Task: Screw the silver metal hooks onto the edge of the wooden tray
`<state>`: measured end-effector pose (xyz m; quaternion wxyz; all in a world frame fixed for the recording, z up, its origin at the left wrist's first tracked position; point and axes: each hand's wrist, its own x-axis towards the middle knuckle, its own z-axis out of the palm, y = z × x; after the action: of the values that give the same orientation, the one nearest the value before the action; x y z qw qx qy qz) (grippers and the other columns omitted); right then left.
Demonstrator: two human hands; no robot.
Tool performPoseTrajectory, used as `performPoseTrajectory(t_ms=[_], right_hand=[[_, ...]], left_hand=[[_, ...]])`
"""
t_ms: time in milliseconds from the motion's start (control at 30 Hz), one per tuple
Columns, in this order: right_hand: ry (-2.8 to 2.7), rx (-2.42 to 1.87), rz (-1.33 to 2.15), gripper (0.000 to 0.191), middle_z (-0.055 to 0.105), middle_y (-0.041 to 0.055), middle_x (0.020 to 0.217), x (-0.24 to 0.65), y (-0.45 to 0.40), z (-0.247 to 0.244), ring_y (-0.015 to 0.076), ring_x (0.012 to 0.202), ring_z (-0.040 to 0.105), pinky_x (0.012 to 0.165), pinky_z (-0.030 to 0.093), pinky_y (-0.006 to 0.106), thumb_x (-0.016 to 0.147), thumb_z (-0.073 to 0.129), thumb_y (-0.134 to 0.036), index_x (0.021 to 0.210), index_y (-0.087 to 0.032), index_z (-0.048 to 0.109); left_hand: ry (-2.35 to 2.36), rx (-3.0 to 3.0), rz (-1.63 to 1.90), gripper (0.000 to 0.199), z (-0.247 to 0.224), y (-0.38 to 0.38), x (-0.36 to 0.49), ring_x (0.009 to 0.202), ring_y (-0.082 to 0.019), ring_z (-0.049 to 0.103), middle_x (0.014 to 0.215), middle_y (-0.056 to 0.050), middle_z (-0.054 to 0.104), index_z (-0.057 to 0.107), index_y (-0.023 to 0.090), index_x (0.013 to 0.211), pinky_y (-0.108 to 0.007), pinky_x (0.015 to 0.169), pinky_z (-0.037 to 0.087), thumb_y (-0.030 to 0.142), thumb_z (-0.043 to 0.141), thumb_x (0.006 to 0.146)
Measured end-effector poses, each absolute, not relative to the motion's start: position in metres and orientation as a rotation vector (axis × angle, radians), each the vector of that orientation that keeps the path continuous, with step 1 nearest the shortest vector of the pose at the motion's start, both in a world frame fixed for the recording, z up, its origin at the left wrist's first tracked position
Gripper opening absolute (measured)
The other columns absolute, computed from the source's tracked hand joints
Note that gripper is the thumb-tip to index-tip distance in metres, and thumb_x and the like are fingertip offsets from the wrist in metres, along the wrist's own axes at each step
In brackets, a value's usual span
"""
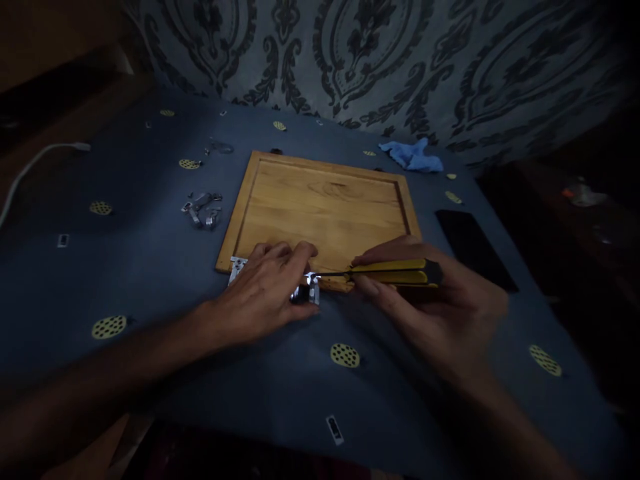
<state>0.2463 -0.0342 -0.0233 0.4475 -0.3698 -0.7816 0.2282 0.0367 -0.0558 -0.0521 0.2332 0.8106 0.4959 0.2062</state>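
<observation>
A wooden panel (320, 207) with a raised rim lies on the blue patterned cloth. At its near left edge, my left hand (265, 283) is bent over a shiny metal fitting (313, 288), which shows at both sides of the hand. My right hand (430, 287) grips a yellow and black screwdriver (395, 272) held nearly level. The thin shaft points left, and its tip meets the fitting beside my left fingers. What lies under my left palm is hidden.
Small metal parts (203, 210) lie left of the panel, with a clear packet (220, 147) behind them. A blue rag (413, 157) is at the back right, a black phone-like slab (475, 247) at the right. A white cable (30, 167) lies far left.
</observation>
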Motion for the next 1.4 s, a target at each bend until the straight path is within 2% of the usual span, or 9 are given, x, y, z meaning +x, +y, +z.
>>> performPoseTrajectory(t_ms=[100,267,433,800,933,1133,1233,1400], right_hand=[[-1.820,-1.014,0.570,0.011,0.073,-0.0018,0.084,0.245,-0.038,-0.027,0.0202,0.068,0.068,0.054,0.053,0.037,0.084,0.082,-0.032,0.087,-0.033,0.071],[-1.699,-1.040,0.641,0.013,0.075,-0.0019,0.087,0.240,-0.042,-0.028,0.0167,0.060,0.067,0.053,0.057,0.034,0.083,0.082,-0.024,0.089,-0.032,0.074],[-1.606,-1.016,0.651,0.007,0.074,-0.0002,0.086,0.240,-0.042,-0.027,0.0163,0.054,0.065,0.046,0.056,0.035,0.086,0.080,-0.027,0.087,-0.031,0.074],[-1.672,-1.033,0.630,0.010,0.074,-0.0010,0.086,0.240,-0.043,-0.030,0.0155,0.054,0.064,0.049,0.058,0.035,0.086,0.079,-0.024,0.090,-0.032,0.074],[-1.703,-1.030,0.606,0.014,0.075,-0.0012,0.086,0.242,-0.043,-0.030,0.0170,0.060,0.068,0.055,0.060,0.035,0.084,0.082,-0.023,0.092,-0.032,0.075],[-1.895,-0.898,0.711,0.031,0.078,-0.0018,0.101,0.250,-0.039,-0.026,0.0153,0.065,0.071,0.069,0.062,0.036,0.089,0.075,-0.018,0.115,-0.036,0.074],[-1.930,-0.876,0.715,0.028,0.077,-0.0011,0.106,0.251,-0.039,-0.026,0.0159,0.067,0.072,0.073,0.062,0.038,0.089,0.075,-0.016,0.110,-0.034,0.075],[-1.890,-0.925,0.644,0.014,0.075,-0.0020,0.093,0.248,-0.039,-0.030,0.0180,0.070,0.071,0.063,0.057,0.036,0.088,0.078,-0.021,0.097,-0.031,0.074]], left_hand=[[1.379,2.222,0.560,0.055,-0.053,-0.056,0.037,0.119,-0.032,0.061,0.119,-0.007,0.070,0.046,0.023,0.126,-0.046,0.099,0.045,0.034,0.080,0.085],[1.370,2.227,0.569,0.054,-0.053,-0.055,0.038,0.115,-0.031,0.062,0.117,-0.006,0.070,0.047,0.023,0.124,-0.045,0.097,0.046,0.031,0.082,0.083],[1.365,2.225,0.560,0.054,-0.052,-0.055,0.038,0.114,-0.030,0.062,0.115,-0.006,0.070,0.047,0.023,0.123,-0.045,0.097,0.046,0.030,0.083,0.082],[1.356,2.246,0.571,0.055,-0.053,-0.055,0.038,0.112,-0.030,0.062,0.115,-0.007,0.069,0.047,0.022,0.123,-0.043,0.094,0.047,0.029,0.083,0.082],[1.356,2.248,0.574,0.053,-0.053,-0.055,0.037,0.113,-0.030,0.062,0.117,-0.007,0.069,0.047,0.022,0.122,-0.043,0.094,0.047,0.029,0.083,0.083],[1.350,2.249,0.592,0.054,-0.053,-0.055,0.037,0.114,-0.031,0.062,0.118,-0.008,0.069,0.047,0.021,0.124,-0.043,0.096,0.047,0.030,0.081,0.084],[1.351,2.253,0.597,0.055,-0.054,-0.055,0.037,0.115,-0.031,0.062,0.118,-0.008,0.070,0.047,0.021,0.124,-0.044,0.096,0.046,0.031,0.083,0.083],[1.358,2.243,0.587,0.056,-0.054,-0.055,0.037,0.115,-0.030,0.062,0.117,-0.007,0.070,0.046,0.022,0.124,-0.043,0.096,0.047,0.031,0.083,0.083]])
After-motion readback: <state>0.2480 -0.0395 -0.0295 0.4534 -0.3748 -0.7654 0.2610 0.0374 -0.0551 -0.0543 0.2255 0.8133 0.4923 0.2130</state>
